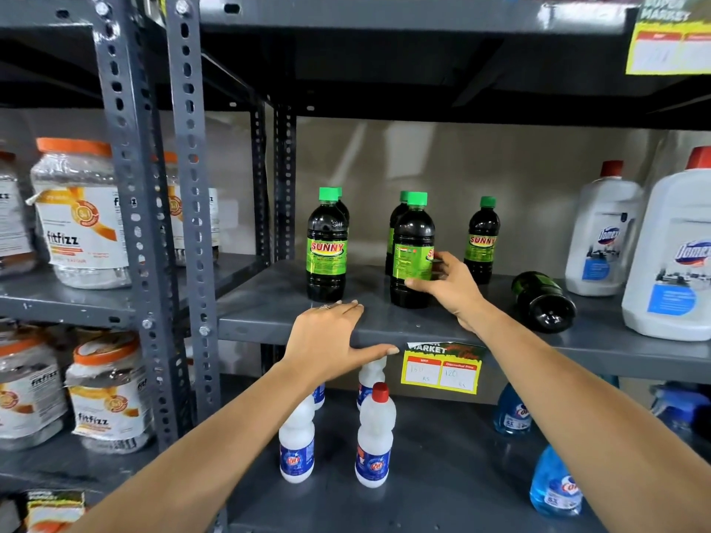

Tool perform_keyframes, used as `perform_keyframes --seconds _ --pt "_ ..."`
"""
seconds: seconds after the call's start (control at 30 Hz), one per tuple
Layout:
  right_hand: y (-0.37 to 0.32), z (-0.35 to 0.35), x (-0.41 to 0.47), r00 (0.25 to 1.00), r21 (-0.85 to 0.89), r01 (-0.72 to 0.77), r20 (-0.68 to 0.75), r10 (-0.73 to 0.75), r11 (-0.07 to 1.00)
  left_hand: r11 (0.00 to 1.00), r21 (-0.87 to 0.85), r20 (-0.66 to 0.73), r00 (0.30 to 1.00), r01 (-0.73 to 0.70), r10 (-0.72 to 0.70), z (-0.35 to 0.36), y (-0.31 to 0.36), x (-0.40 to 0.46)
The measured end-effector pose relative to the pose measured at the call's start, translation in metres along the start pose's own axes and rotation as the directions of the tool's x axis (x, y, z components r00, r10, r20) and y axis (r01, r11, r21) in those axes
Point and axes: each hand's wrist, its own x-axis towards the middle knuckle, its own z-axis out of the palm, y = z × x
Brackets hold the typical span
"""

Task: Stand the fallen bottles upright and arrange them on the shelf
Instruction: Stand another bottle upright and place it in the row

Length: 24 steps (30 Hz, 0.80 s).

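Dark upright bottle point(411, 250) sits inside right hand point(448, 288) grip on shelf point(269, 302)

Light falls evenly from above and in front, bright enough to read the bottle labels in the middle. The underside of the upper shelf point(384, 82) lies in deep shadow. Soft glare streaks the beige back wall point(442, 163) and glints on the grey shelf edge point(577, 13). The centre is sharp; the white jugs point(669, 248) at right and the jars point(80, 213) at left smear with blur. Wide-angle distortion bends the uprights point(127, 186) and shelf lines toward the edges.
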Motion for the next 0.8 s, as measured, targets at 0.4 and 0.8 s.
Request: perform_keyframes --seconds 0.4,0.8 --pt "-0.001 0.0001 -0.0016 0.998 0.079 -0.042 0.05 0.038 0.996 1.0 -0.003 -0.015 1.0 0.001 -0.001 0.0018 0.0 -0.0013" --pt "0.0026 0.0007 0.001 0.99 0.023 -0.094 0.109 0.091 0.995 1.0 0.005 0.003 1.0 0.006 -0.006 0.0015 0.0001 -0.0008"
